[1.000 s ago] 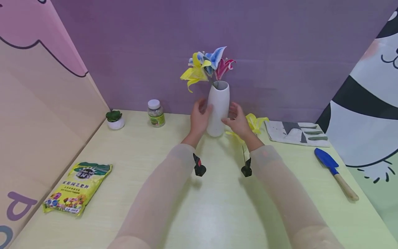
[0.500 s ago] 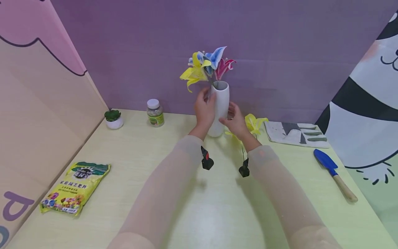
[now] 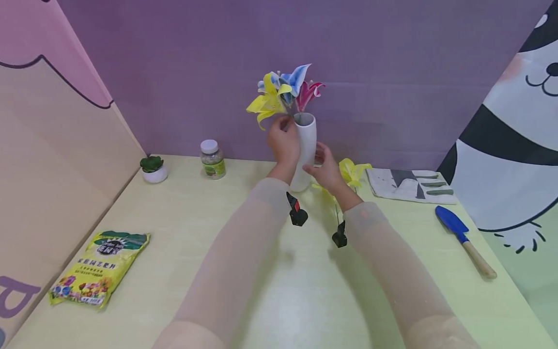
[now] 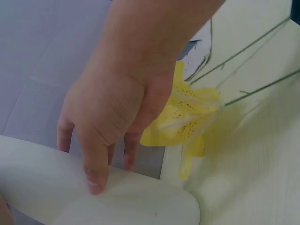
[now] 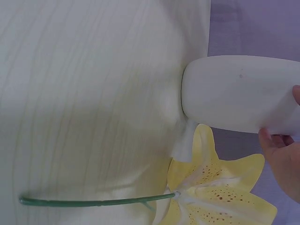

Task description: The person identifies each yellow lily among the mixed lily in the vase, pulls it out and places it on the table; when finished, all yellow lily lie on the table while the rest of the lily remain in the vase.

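Note:
A tall white vase (image 3: 306,145) stands upright at the back of the table, holding artificial lilies: a yellow lily (image 3: 268,103), a blue lily (image 3: 293,80) and a red lily (image 3: 308,93). My left hand (image 3: 284,143) is raised beside the vase's mouth, with its fingertips just under the yellow lily; whether they pinch its stem is hidden. Lower down, my right hand (image 3: 326,169) holds the vase's right side between thumb and fingers, which the left wrist view also shows on the white wall. Loose yellow lilies (image 5: 215,187) lie on the table beside the right hand.
Along the back are a small potted succulent (image 3: 152,169), a lidded jar (image 3: 213,160) and folded gloves (image 3: 411,185). A yellow fertilizer bag (image 3: 100,269) lies at left. A blue trowel (image 3: 464,240) lies at right. The purple backdrop (image 3: 196,72) rises behind the vase.
My left hand has moved up the vase's left side, from its middle to beneath the yellow lily at the mouth. The right hand stays at the vase's lower right side.

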A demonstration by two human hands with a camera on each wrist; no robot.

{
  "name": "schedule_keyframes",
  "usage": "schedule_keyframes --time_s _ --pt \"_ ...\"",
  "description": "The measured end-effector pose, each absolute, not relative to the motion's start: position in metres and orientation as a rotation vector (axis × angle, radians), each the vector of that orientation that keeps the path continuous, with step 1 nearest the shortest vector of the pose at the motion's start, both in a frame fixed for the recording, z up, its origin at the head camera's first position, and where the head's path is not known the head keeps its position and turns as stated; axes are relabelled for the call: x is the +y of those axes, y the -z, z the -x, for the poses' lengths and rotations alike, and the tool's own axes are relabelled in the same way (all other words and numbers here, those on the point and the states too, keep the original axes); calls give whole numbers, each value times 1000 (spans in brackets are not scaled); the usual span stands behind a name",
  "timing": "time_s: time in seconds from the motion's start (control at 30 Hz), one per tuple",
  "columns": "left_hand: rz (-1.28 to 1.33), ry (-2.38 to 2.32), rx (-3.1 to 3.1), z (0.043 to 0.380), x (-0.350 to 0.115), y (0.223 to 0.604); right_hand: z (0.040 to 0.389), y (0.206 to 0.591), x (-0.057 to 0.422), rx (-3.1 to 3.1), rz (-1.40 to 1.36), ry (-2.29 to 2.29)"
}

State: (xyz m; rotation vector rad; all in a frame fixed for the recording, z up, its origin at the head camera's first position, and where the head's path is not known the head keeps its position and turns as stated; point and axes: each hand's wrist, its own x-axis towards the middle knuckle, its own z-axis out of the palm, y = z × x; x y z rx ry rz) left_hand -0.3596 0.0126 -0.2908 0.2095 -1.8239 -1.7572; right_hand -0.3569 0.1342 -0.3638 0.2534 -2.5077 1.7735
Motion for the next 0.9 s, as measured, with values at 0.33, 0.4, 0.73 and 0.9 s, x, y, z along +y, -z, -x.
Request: schedule_keyframes --time_s 0.33,0.4,0.73,0.9 --pt "-252 1811 -1737 367 12 294 353 360 131 -2562 -231 -1716" --pt "-237 1836 -1706 368 12 294 354 361 130 -2570 -218 -1717" --pt "-194 1879 -1595 370 6 289 354 362 129 -2567 -212 -1694" --pt "-229 1893 -1569 368 4 284 354 360 129 -2590 -200 -1689"
